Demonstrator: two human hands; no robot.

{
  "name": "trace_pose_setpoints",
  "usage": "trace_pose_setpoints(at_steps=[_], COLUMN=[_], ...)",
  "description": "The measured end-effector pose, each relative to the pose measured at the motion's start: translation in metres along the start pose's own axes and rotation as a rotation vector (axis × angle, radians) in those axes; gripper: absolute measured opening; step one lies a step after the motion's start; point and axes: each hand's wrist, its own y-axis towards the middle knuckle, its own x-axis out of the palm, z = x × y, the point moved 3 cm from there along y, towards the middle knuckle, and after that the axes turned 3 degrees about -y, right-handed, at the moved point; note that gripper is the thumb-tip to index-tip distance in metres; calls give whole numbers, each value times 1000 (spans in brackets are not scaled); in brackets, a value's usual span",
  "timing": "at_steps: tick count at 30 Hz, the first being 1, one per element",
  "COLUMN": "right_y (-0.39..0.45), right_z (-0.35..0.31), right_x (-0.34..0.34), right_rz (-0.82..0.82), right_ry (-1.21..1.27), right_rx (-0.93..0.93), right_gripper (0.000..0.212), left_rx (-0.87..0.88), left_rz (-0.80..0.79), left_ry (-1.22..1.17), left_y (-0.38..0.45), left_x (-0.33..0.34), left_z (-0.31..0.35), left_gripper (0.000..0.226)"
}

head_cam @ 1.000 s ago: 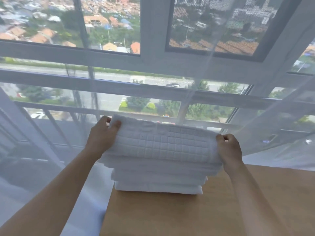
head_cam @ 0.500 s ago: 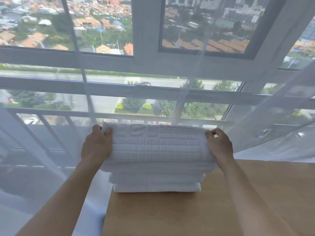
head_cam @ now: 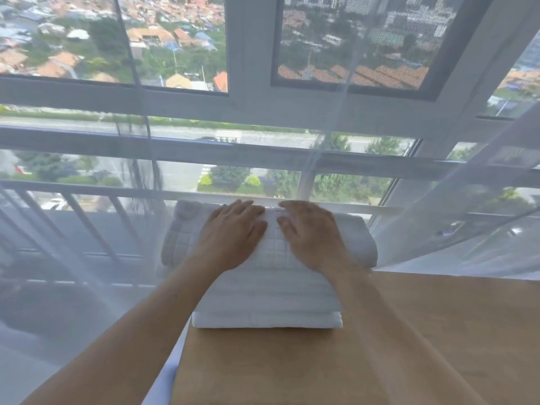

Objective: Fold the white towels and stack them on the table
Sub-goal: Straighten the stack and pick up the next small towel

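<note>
Both hands are motion-blurred. The left hand (head_cam: 233, 232) and right hand (head_cam: 311, 233) press flat, fingers straight, gripping nothing, on the white towel stack (head_cam: 267, 299) at the wooden surface's (head_cam: 321, 366) far-left corner, beside a sheer curtain (head_cam: 455, 217) and window (head_cam: 175, 42).

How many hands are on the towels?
2. The left hand lies flat on the top towel, left of middle; the right hand lies flat beside it, right of middle.
</note>
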Motion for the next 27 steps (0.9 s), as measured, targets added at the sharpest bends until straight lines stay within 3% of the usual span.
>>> trace_pose_setpoints(at_steps=[4, 10, 13, 15, 17, 24, 27], right_y=[1, 1, 8, 12, 11, 5, 2], right_z=[16, 64, 58, 31, 9, 56, 82], right_x=[19, 7, 5, 7, 16, 9, 11], right_rz=[-167, -257, -208, -150, -183, -228, -239], right_ry=[-107, -168, -232, -170, -119, -121, -10], right_rx=[41, 337, 391, 233, 94, 289, 379], right_gripper=[57, 64, 62, 58, 55, 61, 61], left_rx=[-162, -410, -306, -146, -59, -281, -383], left_rz=[-141, -178, -67, -37, -113, -210, -198], left_ry=[97, 67, 241, 200, 133, 155, -8], left_y=[7, -3, 3, 8, 10, 15, 10], left_x=[-1, -20, -20, -13, 0, -8, -10], left_z=[-27, -78, -60, -32, -13, -70, -94], left_gripper=[57, 57, 56, 57, 60, 63, 65])
